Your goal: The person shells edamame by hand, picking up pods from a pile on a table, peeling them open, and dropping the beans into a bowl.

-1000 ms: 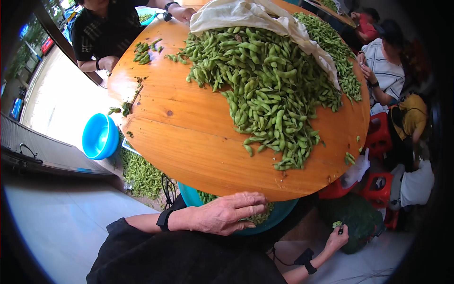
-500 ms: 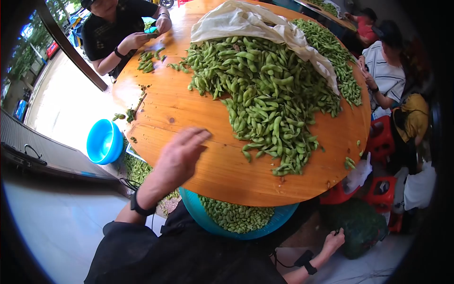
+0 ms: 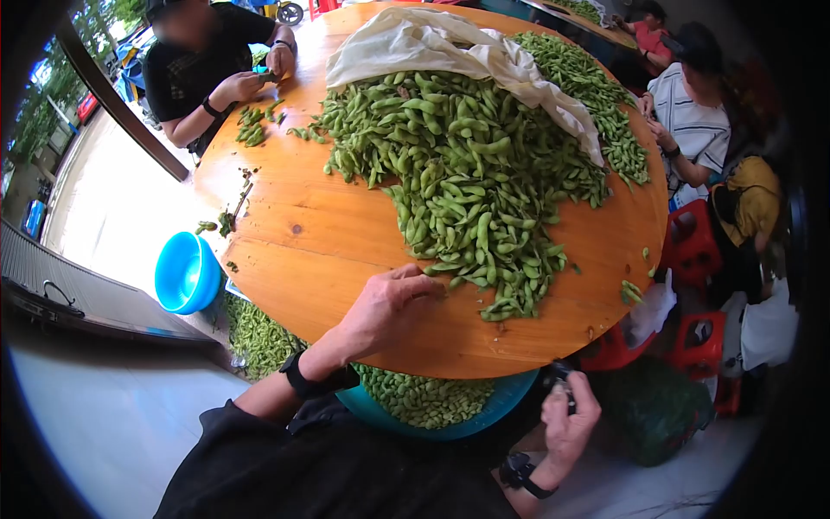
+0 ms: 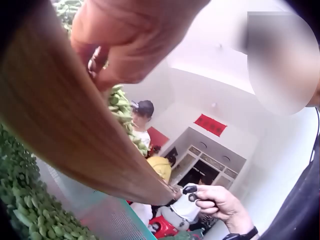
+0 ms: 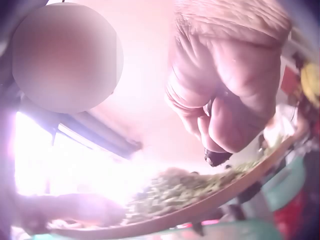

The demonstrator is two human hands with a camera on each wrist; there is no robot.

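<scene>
A large heap of green soybean pods (image 3: 484, 182) covers much of the round wooden table (image 3: 337, 233). My left hand (image 3: 385, 311) is over the table at the heap's near edge, fingers loosely bent and fingertips right by the closest pods. Beyond the table's front edge, lower right, my right hand (image 3: 571, 419) grips a small black tool (image 3: 560, 374); its dark tip (image 5: 217, 158) pokes out below the fingers in the right wrist view, the rest hidden in the hand. Under the table edge sits a teal basin (image 3: 503, 405) holding shelled green beans (image 3: 428, 398).
Pale cloth (image 3: 424, 43) drapes over the heap's far side. A blue basin (image 3: 188, 272) stands left of the table, near pods on the floor (image 3: 259, 333). Another person (image 3: 203, 82) sits across the table. Red stools (image 3: 692, 238) and a dark green bag (image 3: 657, 411) are at the right.
My left hand lifted from above the basin, swung over the table, then moved right to the heap's edge. The right hand came up and inward; the green bits at its fingertips are gone.
</scene>
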